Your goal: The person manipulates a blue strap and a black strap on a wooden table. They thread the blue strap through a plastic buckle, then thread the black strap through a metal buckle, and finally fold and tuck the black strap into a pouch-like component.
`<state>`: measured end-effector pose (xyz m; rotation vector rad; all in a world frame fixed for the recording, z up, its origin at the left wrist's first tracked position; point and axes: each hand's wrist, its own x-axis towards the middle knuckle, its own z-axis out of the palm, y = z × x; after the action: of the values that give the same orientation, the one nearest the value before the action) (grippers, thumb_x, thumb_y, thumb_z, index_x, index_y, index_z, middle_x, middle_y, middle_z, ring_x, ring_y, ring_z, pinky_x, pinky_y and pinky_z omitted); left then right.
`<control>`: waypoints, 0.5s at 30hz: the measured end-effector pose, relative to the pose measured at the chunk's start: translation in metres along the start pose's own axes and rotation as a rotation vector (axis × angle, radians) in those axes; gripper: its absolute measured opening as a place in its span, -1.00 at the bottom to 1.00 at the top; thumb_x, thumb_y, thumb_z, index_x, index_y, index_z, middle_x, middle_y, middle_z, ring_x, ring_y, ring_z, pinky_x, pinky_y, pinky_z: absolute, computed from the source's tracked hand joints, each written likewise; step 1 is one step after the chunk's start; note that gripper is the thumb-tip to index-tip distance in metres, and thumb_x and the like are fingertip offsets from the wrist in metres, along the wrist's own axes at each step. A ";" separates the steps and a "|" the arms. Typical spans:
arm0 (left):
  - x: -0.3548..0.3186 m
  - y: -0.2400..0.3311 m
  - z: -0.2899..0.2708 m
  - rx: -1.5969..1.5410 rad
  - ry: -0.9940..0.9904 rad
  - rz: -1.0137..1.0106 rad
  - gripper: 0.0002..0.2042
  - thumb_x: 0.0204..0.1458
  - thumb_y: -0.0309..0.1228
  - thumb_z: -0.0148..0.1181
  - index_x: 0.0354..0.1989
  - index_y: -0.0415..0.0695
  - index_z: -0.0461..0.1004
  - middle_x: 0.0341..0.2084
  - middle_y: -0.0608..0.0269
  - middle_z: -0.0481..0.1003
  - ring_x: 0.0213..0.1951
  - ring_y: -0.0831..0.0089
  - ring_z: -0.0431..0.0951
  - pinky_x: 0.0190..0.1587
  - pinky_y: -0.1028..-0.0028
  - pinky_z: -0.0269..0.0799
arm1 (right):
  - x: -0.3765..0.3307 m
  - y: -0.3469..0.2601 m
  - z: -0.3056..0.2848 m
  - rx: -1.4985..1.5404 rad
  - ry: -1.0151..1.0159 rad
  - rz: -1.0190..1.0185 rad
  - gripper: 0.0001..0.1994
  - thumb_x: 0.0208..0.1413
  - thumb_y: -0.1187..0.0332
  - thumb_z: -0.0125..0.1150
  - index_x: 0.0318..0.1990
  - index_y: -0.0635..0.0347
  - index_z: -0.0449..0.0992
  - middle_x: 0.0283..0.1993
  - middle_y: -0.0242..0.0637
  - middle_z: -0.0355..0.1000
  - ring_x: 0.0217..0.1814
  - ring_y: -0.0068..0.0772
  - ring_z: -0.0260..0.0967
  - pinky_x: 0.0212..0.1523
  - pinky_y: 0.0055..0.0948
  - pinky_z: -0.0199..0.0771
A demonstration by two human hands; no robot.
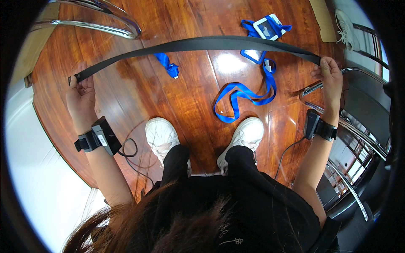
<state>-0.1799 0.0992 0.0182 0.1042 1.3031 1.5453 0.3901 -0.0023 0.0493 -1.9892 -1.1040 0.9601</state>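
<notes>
Glossy reddish-brown wooden floor (194, 84) spreads beneath us. Held wide apart, our left hand (82, 101) and right hand (332, 80) pinch the ends of a long, flat black strap (219, 43), bowed between them.

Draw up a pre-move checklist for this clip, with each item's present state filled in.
1. Left hand gripping one end of the black strap: ok, pinched by the thumb and fingers.
2. Right hand gripping the other end: ok.
3. Strap free of twists: cannot tell; it narrows toward the right hand.
4. Blue lanyard well away from the feet: not ok, its loop lies just ahead of the right white shoe.
5. White-framed badge holder uncovered: not ok, blue ribbon crosses it.
</notes>
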 end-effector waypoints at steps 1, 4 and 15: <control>0.000 -0.002 0.000 0.003 -0.006 -0.003 -0.72 0.28 -0.45 -0.23 -0.01 -0.46 0.22 0.10 -0.28 0.28 0.17 -0.04 0.31 0.21 0.19 0.34 | 0.001 0.002 0.000 0.036 -0.018 0.004 -0.77 0.27 0.22 0.02 -0.16 0.23 0.42 -0.38 -0.38 0.44 -0.39 -0.61 0.40 -0.35 -0.64 0.41; -0.003 -0.007 -0.003 0.019 0.004 0.006 -0.73 0.28 -0.44 -0.22 -0.03 -0.45 0.23 0.08 -0.30 0.30 0.16 -0.04 0.33 0.21 0.18 0.33 | 0.000 0.011 0.002 0.024 -0.014 0.074 -0.76 0.27 0.22 0.02 -0.14 0.23 0.42 -0.34 -0.35 0.46 -0.30 -0.55 0.46 -0.31 -0.64 0.43; -0.029 -0.040 0.010 -0.008 0.070 -0.090 -0.81 0.27 -0.42 -0.16 -0.13 -0.31 0.30 0.01 -0.22 0.37 0.14 0.07 0.37 0.20 0.17 0.35 | -0.001 0.054 0.014 0.315 0.435 0.036 -0.77 0.26 0.36 0.03 -0.09 0.38 0.35 -0.21 -0.22 0.41 -0.17 -0.41 0.47 -0.08 -0.47 0.53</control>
<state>-0.1352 0.0780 0.0074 -0.0141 1.3382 1.4885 0.3993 -0.0237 -0.0014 -1.8414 -0.6354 0.6277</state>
